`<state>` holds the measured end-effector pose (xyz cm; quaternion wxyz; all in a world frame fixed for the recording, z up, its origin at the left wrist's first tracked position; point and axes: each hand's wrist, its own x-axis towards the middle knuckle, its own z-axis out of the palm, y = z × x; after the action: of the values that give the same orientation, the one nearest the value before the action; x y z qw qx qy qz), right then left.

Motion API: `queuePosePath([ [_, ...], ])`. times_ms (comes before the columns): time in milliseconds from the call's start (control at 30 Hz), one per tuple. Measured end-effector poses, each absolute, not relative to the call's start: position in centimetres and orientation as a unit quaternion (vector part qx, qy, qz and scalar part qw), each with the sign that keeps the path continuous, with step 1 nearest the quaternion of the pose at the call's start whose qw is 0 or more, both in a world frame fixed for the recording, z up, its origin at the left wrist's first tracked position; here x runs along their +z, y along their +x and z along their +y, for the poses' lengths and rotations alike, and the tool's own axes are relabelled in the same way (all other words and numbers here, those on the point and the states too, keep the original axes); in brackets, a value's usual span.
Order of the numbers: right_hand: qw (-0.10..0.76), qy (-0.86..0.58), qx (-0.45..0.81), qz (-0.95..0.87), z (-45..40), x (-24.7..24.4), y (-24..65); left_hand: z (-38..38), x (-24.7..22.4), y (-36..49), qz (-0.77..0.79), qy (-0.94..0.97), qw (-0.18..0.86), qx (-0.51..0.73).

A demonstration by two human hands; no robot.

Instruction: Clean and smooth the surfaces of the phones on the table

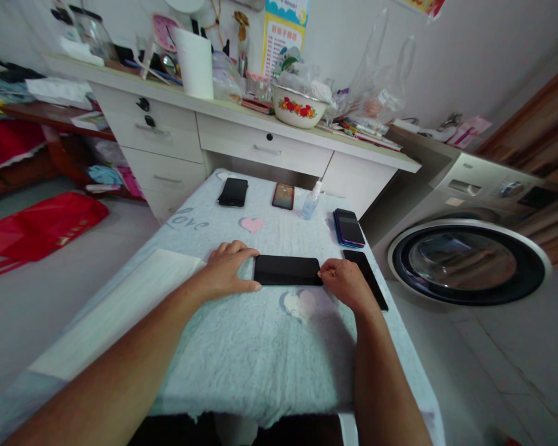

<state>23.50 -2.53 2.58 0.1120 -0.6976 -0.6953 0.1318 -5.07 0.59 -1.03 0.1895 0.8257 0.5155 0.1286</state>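
Observation:
A black-screened smartphone (287,271) lies sideways and face up on the cloth-covered table in front of me. My left hand (230,271) steadies its left end, thumb at the near corner and fingers at the far one. At the right end, my right hand (341,279) has its fingers curled and pinched together against the phone's edge. What that pinch holds, if anything, is too small to make out. Just beyond my right hand, partly covered by it, rests another dark phone (371,282). A white strip of paper or cloth (121,310) lies under my left forearm.
Toward the back are a black phone (233,192), a smaller phone (283,196) and a clear spray bottle (311,202). Stacked phones (348,228) sit near the right edge. A drawer desk (265,145) stands behind the table, a washing machine (469,217) at right.

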Motion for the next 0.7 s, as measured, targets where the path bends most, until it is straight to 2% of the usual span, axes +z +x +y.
queuePosePath([
  [300,0.118,-0.661,0.193,-0.715,-3.2,3.2,23.7,0.7,-1.4,-5.2,0.514,0.827,0.186,0.131],
  [433,0.155,-0.635,0.250,-0.714,-3.3,3.3,24.0,0.7,-1.3,-5.2,0.513,0.829,0.183,0.129],
  [500,0.207,-0.639,0.233,-0.703,-3.1,3.0,24.0,0.7,-1.2,-5.2,0.513,0.829,0.182,0.127],
  [600,0.282,-0.638,0.144,-0.702,-2.7,2.3,24.0,0.7,-1.3,-5.2,0.515,0.828,0.181,0.126],
  [700,0.267,-0.617,0.125,-0.729,-2.4,1.7,23.7,0.8,-1.4,-5.2,0.513,0.829,0.180,0.128],
])
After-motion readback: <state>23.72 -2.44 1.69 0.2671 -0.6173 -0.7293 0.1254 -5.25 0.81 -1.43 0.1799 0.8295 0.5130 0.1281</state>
